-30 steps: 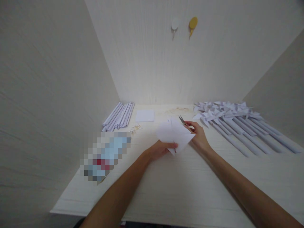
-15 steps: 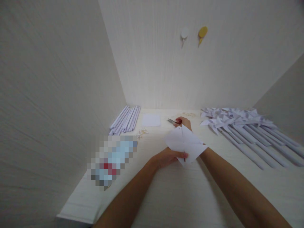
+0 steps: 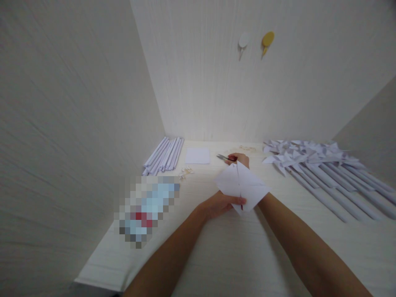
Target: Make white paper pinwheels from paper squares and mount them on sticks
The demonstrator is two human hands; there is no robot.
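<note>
The person's left hand [image 3: 222,205] pinches the near corner of a white paper sheet [image 3: 244,186], thumb on top and fingers closed beneath, holding it lifted just above the table [image 3: 235,255]. The sheet is creased along a line that runs from its far point toward the thumb, and a small red mark shows at its near edge. The sheet hides most of the right hand [image 3: 240,158], which lies beyond it; only the knuckles and curled fingers show over the far edge. That hand is closed round a small pair of scissors [image 3: 225,157], whose metal blades point left over the table, with a red part at the grip. Whether the blades are apart cannot be told.

Just left of the blades lies a small stack of white square paper [image 3: 197,156]. Further left, against the side wall, is a bundle of rolled paper sticks [image 3: 163,154], and near its close end a little heap of pale pins or fasteners [image 3: 186,172]. A pixelated patch [image 3: 147,208] covers something on the left part of the table. A similar pale scatter [image 3: 246,148] lies by the back wall. On the right, well apart from the hands, is a row of finished paper pinwheels [image 3: 312,156] on long white sticks. Two hooks, one white [image 3: 243,40] and one yellow [image 3: 267,39], are on the back wall.
</note>
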